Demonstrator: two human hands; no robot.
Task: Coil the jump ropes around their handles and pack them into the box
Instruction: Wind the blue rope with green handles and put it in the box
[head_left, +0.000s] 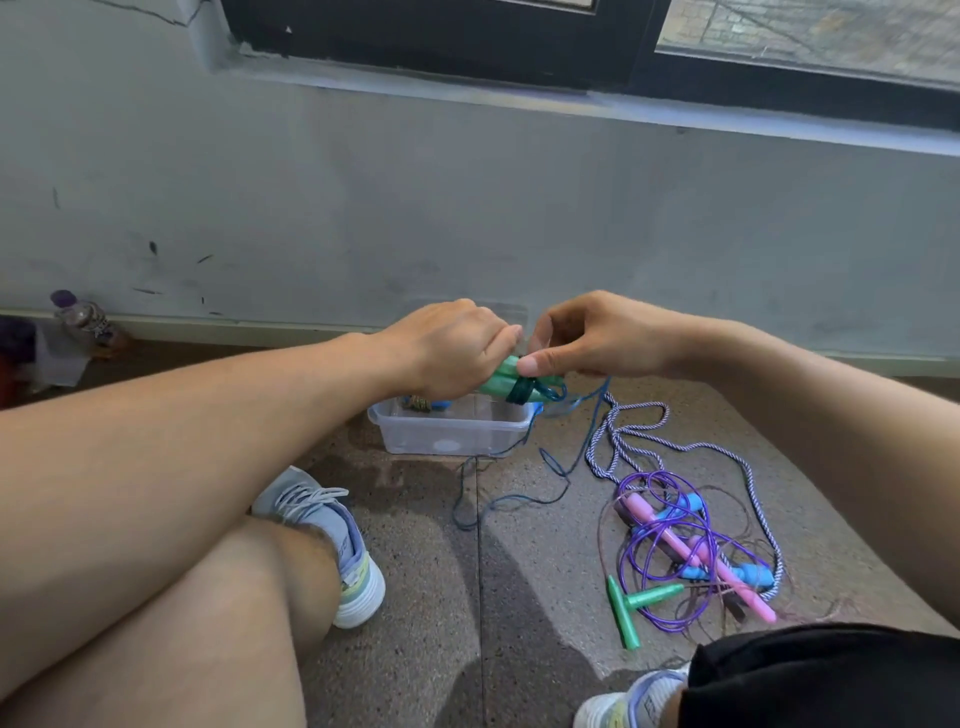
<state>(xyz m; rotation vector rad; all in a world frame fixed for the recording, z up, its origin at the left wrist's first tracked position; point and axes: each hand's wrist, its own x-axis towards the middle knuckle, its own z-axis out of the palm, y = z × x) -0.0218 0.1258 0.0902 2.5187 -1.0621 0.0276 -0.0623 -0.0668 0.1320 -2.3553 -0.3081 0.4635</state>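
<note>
My left hand (449, 345) grips a pair of green handles (500, 379) above the clear plastic box (452, 434). A few turns of dark blue rope (522, 393) sit wound around the handles. My right hand (587, 335) pinches that rope beside the handles, thumb tip against them. The rope's loose length (524, 493) trails down to the floor right of the box. A coiled bundle (421, 404) lies inside the box, partly hidden by my left hand.
A tangle of ropes (691, 540) lies on the floor to the right: purple cord, a blue-white braided rope (639, 436), pink, blue and green handles (641, 603). My bent left leg and shoe (332, 535) sit left of the box. A bottle (83, 317) stands by the wall.
</note>
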